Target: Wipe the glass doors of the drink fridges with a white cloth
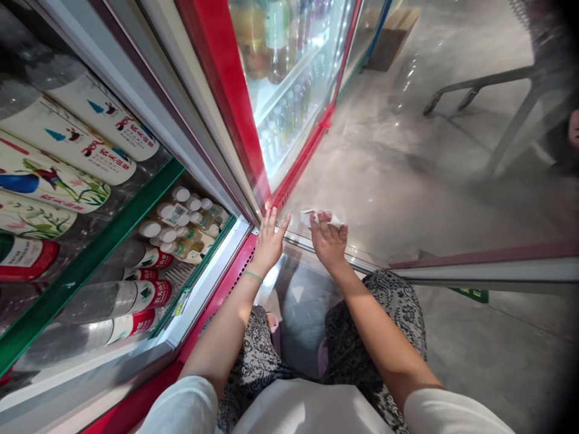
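My right hand (329, 242) presses a crumpled white cloth (308, 217) against the inner side of a see-through glass door (384, 211). The cloth could be a tissue; most of it is under my fingers. Near the door's hinge side, my left hand (266, 246) has its fingers stretched out and holds nothing. Its fingertips are at the lower corner of the door, by the red edge; whether they touch it I cannot tell. The door's lower frame (470, 276) runs to the right, past my right forearm.
Left of me stands the open drinks cooler, its green-edged shelf (90, 265) bearing large labelled bottles (85, 141) above and red-labelled bottles (140, 322) below. Beyond the glass are a red-framed lit fridge (298, 157), a cardboard box (392, 39) and a chair's legs (493, 78).
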`<state>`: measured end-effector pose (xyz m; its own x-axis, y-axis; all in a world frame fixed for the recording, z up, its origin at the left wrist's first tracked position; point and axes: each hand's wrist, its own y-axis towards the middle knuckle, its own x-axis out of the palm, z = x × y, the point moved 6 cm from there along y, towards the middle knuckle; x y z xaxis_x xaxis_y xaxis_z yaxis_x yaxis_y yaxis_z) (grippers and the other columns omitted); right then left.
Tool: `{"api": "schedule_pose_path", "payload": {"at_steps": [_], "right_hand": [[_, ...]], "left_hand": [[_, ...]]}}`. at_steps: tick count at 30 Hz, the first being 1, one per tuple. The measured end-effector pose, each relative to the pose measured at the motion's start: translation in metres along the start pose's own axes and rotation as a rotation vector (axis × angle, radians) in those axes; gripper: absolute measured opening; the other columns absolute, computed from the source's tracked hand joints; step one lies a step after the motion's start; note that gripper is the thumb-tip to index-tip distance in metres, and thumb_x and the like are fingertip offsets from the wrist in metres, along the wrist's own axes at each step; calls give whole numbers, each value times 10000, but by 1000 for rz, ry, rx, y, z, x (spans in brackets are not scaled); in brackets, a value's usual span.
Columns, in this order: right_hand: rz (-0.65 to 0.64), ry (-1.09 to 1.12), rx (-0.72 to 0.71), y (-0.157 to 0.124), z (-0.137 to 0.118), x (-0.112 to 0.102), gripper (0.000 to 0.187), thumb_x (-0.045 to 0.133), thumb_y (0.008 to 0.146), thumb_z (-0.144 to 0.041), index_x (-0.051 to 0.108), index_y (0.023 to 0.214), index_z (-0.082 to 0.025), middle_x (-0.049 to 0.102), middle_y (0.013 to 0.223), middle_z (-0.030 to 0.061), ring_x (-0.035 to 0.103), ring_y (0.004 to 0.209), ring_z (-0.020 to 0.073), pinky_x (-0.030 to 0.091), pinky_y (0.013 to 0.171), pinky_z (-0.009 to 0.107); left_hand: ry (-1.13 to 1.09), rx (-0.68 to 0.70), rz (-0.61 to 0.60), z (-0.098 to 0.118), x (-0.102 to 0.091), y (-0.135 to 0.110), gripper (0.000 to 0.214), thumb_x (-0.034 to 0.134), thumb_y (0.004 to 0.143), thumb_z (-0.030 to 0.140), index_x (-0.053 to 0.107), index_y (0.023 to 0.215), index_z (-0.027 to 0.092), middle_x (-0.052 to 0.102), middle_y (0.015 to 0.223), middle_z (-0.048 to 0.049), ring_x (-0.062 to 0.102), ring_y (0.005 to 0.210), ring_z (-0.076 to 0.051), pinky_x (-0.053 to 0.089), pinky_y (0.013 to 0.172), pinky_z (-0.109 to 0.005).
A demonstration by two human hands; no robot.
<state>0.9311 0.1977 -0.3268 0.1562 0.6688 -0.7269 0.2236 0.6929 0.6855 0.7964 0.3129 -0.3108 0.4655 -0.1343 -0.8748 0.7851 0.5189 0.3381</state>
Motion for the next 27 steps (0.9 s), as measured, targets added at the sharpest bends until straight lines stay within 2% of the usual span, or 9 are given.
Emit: {"api": "schedule_pose_path", "payload": {"at_steps": [2,5,9,14,18,19,24,25,27], "right_hand": [[0,10,-29,6,3,-9,623,425,988,-81,412,1579,-279,586,1497,67,548,1397,155,-96,1291,440],[-54,-1,-122,13,1,-20,646,424,994,-76,365,1600,-290,594,1493,39,543,1396,111,-116,1282,372],[39,-129,-40,20,4,-35,616,464,994,-106,406,1586,-266,605,1475,77,535,1412,159,-197,1249,432],[-32,-80,-174,20,-6,-29,641,407,967,-41,456,1553,-297,614,1475,-1,534,1394,73,-153,1264,335],[159,-86,78,21,6,-33,555,515,946,-130,568,1480,-274,632,1452,92,463,1473,223,-76,1281,533],[187,-70,101,22,5,-33,552,524,938,-130,583,1467,-276,647,1433,99,459,1476,239,-63,1278,558],[18,-35,-102,37,-19,-23,654,404,939,-31,507,1518,-318,621,1470,12,550,1381,118,-51,1300,431],[41,-40,-75,41,-19,-26,641,418,941,-45,510,1519,-307,602,1490,25,538,1396,133,-48,1300,444],[168,-57,56,51,-13,-33,590,485,937,-102,546,1498,-274,575,1513,81,469,1465,217,-31,1291,539]], "left_hand": [[42,7,4,4,-3,1,909,423,857,-61,181,1641,328,16,1743,-95,10,1595,-338,248,1256,-645],[42,5,8,7,-7,5,889,414,862,-55,190,1643,305,41,1741,-107,4,1594,-331,239,1263,-637],[2,13,30,8,-7,12,859,421,861,-53,239,1633,275,20,1738,-125,-14,1592,-336,206,1263,-647],[47,56,115,7,-8,14,867,434,876,-48,218,1635,310,-1,1744,-112,-39,1593,-340,197,1256,-670],[50,80,117,1,-13,15,897,450,875,-46,184,1639,343,19,1744,-105,8,1600,-332,209,1266,-648],[48,75,109,-1,-14,16,903,445,873,-47,166,1643,332,35,1743,-111,25,1602,-324,220,1269,-636],[51,32,103,-11,-29,18,869,353,887,-48,69,1659,235,164,1722,-150,141,1600,-263,260,1288,-548],[51,27,102,-13,-32,18,863,341,889,-46,60,1659,227,197,1715,-151,165,1597,-257,270,1287,-536],[47,7,110,-17,-38,17,867,343,886,-38,47,1659,218,250,1700,-153,201,1590,-253,306,1277,-519]]}}
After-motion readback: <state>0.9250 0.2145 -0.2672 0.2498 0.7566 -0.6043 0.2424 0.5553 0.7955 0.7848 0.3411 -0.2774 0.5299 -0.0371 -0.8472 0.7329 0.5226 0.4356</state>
